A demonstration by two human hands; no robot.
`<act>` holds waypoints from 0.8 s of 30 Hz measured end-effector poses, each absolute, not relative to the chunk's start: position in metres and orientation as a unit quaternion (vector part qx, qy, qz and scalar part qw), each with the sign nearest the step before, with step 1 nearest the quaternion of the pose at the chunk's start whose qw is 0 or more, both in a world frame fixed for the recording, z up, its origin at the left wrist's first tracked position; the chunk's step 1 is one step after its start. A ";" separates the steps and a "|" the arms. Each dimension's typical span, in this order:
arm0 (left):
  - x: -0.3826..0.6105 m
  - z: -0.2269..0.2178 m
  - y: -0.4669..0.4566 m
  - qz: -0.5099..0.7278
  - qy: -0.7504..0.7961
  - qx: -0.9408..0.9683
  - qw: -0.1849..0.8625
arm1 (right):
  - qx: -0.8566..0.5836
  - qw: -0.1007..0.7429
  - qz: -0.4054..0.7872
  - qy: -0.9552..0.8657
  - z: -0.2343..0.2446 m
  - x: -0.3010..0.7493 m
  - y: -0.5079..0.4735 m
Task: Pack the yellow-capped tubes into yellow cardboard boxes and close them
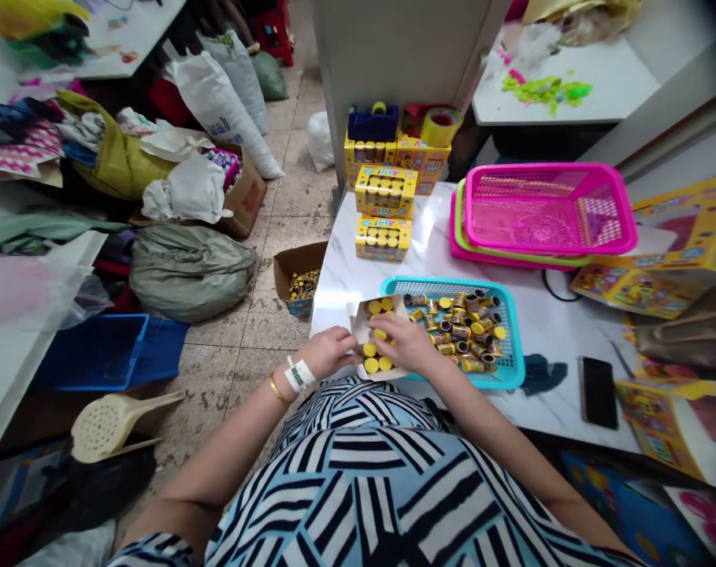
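Down at the bottom middle of the frame, both hands are busy right over a white marble table [547, 417]. The left hand [328, 352] is pinching the side of a small open card tray [361, 319], and the right hand [402, 342] is gripping its far edge, with its fingers [387, 324] pressing down near the yellow-capped canisters [372, 364] sitting inside. That tray overlaps the near rim of a teal plastic basket [511, 331], which is full of loose canisters [458, 331] lying every which way. Just past it there's a stack of pink and green baskets [547, 209], and up toward the middle sit yellow retail boxes [383, 239] of similar canisters. A black phone [598, 392] lies at the right, and a cardboard box [292, 276] holding more canisters sits on the tile floor left of the table.
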State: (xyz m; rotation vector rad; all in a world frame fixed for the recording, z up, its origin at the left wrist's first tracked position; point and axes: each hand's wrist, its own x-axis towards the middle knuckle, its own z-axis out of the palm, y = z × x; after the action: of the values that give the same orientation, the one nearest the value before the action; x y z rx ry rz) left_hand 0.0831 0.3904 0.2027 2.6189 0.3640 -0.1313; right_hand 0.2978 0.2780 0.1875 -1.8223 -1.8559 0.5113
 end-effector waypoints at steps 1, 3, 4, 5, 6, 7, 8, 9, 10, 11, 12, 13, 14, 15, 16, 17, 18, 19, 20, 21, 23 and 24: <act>0.083 0.203 0.391 -0.046 0.133 0.959 0.246 | -0.708 0.268 0.161 -0.633 0.184 0.315 0.279; 0.084 0.203 0.394 -0.045 0.133 0.959 0.246 | -0.812 0.255 0.092 -0.517 0.173 0.354 0.281; 0.085 0.204 0.395 -0.048 0.133 0.959 0.245 | -0.859 0.205 0.066 -0.465 0.165 0.372 0.282; 0.086 0.204 0.397 -0.050 0.132 0.959 0.245 | -0.890 0.135 0.064 -0.432 0.156 0.389 0.283; 0.087 0.203 0.397 -0.052 0.132 0.959 0.246 | -0.897 0.072 0.089 -0.428 0.146 0.402 0.285; 0.088 0.203 0.398 -0.055 0.131 0.958 0.248 | -0.895 0.040 0.110 -0.430 0.136 0.411 0.286; 0.088 0.202 0.399 -0.056 0.133 0.957 0.250 | -0.889 0.018 0.134 -0.439 0.127 0.416 0.288; 0.089 0.201 0.399 -0.058 0.135 0.956 0.254 | -0.881 0.012 0.152 -0.448 0.119 0.418 0.290; 0.089 0.200 0.399 -0.059 0.139 0.954 0.259 | -0.876 0.015 0.163 -0.453 0.113 0.419 0.292; 0.089 0.200 0.399 -0.061 0.144 0.952 0.262 | -0.874 0.015 0.172 -0.454 0.110 0.418 0.294; 0.089 0.199 0.399 -0.062 0.147 0.951 0.265 | -0.874 0.014 0.178 -0.452 0.109 0.418 0.295; 0.089 0.200 0.399 -0.062 0.149 0.951 0.265 | -0.875 0.011 0.179 -0.449 0.111 0.418 0.296; 0.089 0.201 0.399 -0.062 0.148 0.951 0.265 | -0.876 0.016 0.177 -0.448 0.115 0.418 0.295; 0.090 0.201 0.399 -0.063 0.146 0.951 0.264 | -0.876 0.038 0.173 -0.449 0.122 0.418 0.294; 0.090 0.202 0.399 -0.064 0.144 0.952 0.262 | -0.872 0.080 0.172 -0.451 0.131 0.417 0.291; 0.090 0.203 0.398 -0.065 0.144 0.953 0.259 | -0.862 0.144 0.178 -0.453 0.141 0.415 0.287; 0.091 0.204 0.398 -0.068 0.145 0.953 0.256 | -0.843 0.224 0.195 -0.449 0.151 0.411 0.283; 0.091 0.205 0.397 -0.070 0.146 0.954 0.252 | -0.813 0.311 0.227 -0.437 0.161 0.404 0.278; 0.092 0.205 0.397 -0.072 0.147 0.955 0.249 | -0.775 0.390 0.268 -0.419 0.171 0.395 0.274; 0.093 0.205 0.396 -0.072 0.146 0.956 0.245 | -0.736 0.449 0.313 -0.399 0.179 0.384 0.271; 0.094 0.206 0.395 -0.074 0.137 0.958 0.242 | -0.675 0.504 0.383 -0.380 0.190 0.357 0.269; 0.094 0.207 0.395 -0.075 0.132 0.959 0.239 | -0.665 0.499 0.395 -0.389 0.192 0.342 0.271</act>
State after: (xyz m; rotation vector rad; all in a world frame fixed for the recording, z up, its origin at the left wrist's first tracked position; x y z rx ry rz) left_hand 0.0940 0.3948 0.2068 2.6252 0.3623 -0.2052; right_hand 0.3425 0.2705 0.1921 -1.6097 -0.9421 0.9565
